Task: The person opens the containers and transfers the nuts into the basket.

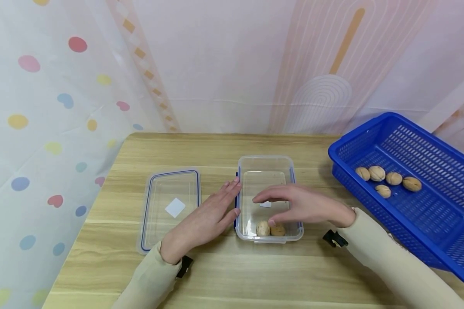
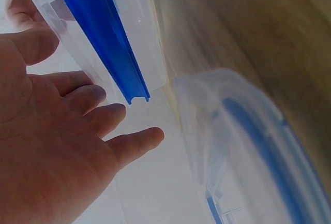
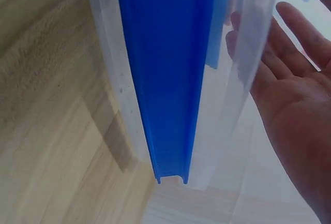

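A clear plastic food box [image 1: 268, 163] with blue side clips stands without its lid on the wooden table. Two walnuts [image 1: 263, 228] lie side by side at its near end. My left hand [image 1: 205, 219] has its fingers extended, with fingertips right at the box's left wall; the left wrist view shows that wall's blue clip [image 2: 106, 38] beside the fingers. Over the box is my right hand [image 1: 305, 205], thumb and fingers apart and nothing visible between them. Its thumb tip overlaps the walnuts in the head view. In the right wrist view, the palm shows beyond another blue clip [image 3: 165, 79].
To the left lies the clear lid [image 1: 158, 206] with a blue seal and a white label, partly under my left forearm. A blue perforated basket [image 1: 429, 223] at the right holds several walnuts [image 1: 377, 173]. A patterned curtain [image 1: 224, 64] hangs behind the table [image 1: 232, 274].
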The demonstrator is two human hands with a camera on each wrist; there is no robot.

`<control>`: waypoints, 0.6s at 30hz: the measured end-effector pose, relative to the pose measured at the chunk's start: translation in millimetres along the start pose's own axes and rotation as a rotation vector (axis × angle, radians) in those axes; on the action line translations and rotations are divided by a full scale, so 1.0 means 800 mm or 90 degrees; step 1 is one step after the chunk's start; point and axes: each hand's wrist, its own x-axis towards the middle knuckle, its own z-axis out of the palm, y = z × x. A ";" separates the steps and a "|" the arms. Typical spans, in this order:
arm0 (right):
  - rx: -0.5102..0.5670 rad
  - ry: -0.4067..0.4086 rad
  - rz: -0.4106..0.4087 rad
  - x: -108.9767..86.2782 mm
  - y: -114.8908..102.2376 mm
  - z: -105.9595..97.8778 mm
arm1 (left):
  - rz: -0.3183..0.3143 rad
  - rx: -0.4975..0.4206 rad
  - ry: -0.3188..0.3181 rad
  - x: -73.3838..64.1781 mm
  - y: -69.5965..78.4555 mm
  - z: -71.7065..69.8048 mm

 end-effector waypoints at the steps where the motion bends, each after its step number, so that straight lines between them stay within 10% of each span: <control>1: 0.001 -0.009 0.003 0.002 0.000 0.000 | 0.001 0.000 0.001 0.000 0.000 0.000; 18: -0.027 -0.130 0.023 0.032 0.009 0.011 | 0.002 -0.004 0.001 0.000 -0.001 0.000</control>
